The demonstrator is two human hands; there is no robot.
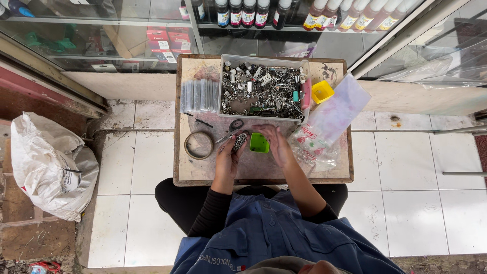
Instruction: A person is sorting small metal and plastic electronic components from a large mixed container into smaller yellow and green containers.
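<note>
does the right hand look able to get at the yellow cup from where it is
Probably yes: the right hand rests beside the green cup, and the yellow cup sits uncovered past the clear bin's corner with nothing between.

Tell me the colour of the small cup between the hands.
Bright green cup, clearest in the head view.

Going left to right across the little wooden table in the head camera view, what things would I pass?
Brown tape ring → left hand → small green plastic cup → right hand → crumpled clear plastic bag.
</note>
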